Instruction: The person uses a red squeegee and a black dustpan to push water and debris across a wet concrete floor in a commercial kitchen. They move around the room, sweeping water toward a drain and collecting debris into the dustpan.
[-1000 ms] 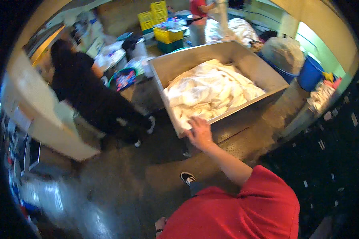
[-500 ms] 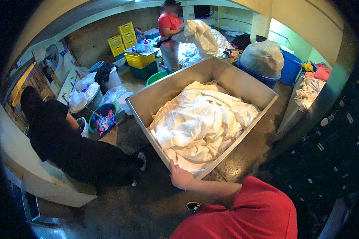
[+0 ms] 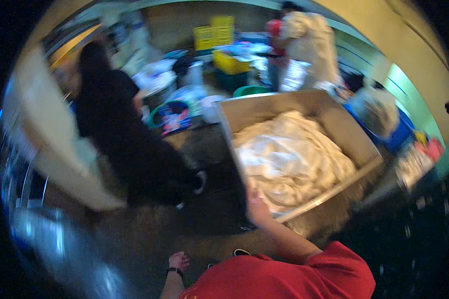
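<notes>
My right hand [image 3: 258, 205] is closed over the near left corner of a large square metal laundry bin [image 3: 329, 202], at its rim. A big heap of white and cream cloth [image 3: 294, 159], like sheets, fills much of the bin. Lower down, to the left of the bin, my left hand [image 3: 178, 260] hangs free with a dark band at the wrist. Its fingers look loosely bent and slightly apart, with nothing in them. The picture is smeared by motion.
A person in black [image 3: 119, 119] bends at the left, near tubs of laundry [image 3: 154, 79]. Another person holds up a large cream cloth [image 3: 312, 47] behind the bin. Yellow crates [image 3: 222, 32] are stacked at the back. A blue tub [image 3: 401, 132] stands at the right.
The view has swung left, so the bin and both people appear farther right. My left hand has come into view. My right hand stays on the bin's corner.
</notes>
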{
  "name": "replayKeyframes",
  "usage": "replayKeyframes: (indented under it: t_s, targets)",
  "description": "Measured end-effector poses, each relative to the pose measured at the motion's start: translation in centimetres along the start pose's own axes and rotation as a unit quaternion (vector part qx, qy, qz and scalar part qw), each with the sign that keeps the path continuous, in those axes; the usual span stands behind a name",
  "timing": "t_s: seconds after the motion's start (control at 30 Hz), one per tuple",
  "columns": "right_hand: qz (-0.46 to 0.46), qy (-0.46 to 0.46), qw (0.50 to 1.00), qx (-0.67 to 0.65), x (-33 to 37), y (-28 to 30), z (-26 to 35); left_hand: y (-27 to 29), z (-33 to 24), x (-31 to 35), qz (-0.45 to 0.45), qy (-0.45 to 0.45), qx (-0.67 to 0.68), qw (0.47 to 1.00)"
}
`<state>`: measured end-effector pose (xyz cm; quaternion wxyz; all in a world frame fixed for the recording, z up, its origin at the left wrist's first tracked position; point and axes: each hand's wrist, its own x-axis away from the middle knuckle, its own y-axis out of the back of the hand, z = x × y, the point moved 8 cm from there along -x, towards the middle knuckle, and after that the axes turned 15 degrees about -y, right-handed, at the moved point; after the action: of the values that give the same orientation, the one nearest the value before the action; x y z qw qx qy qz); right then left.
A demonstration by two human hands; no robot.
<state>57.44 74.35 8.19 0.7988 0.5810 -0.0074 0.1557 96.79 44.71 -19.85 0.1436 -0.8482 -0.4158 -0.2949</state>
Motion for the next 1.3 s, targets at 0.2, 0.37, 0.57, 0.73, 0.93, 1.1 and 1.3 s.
replayKeyframes:
  t_s: [0.2, 0.37, 0.57, 0.73, 0.93, 1.1, 1.3]
  targets:
    - [-0.046, 0.042, 0.996, -0.062, -2.1, 0.2, 1.2, 6.0, 4.9, 5.6, -0.086, 0.025, -0.044, 0.995]
    - [-0.211, 0.014, 0.951, 0.225, -7.6, 0.0, 3.2, 7.4, 11.5, 13.1, 0.153, -0.031, -0.657, 0.737]
    - [-0.369, -0.052, 0.848, 0.377, -14.7, -2.0, 6.8, 9.1, 20.5, 24.6, 0.021, 0.061, -0.592, 0.803]
    - [-0.360, -0.138, 0.843, 0.375, -18.4, -3.2, 5.9, 12.7, 30.4, 31.6, -0.008, 0.201, -0.425, 0.882]
    - [-0.392, -0.054, 0.866, 0.305, -13.5, -6.2, 9.0, 24.3, 32.6, 29.3, -0.024, 0.206, -0.365, 0.908]
    - [-0.104, 0.156, 0.975, 0.116, -4.0, -22.7, 22.5, 40.4, 19.7, 21.0, -0.014, 0.079, -0.568, 0.819]
    - [0.473, 0.069, 0.870, 0.122, 8.5, -48.0, 29.3, 52.3, 2.0, 7.5, -0.333, -0.087, 0.250, 0.905]
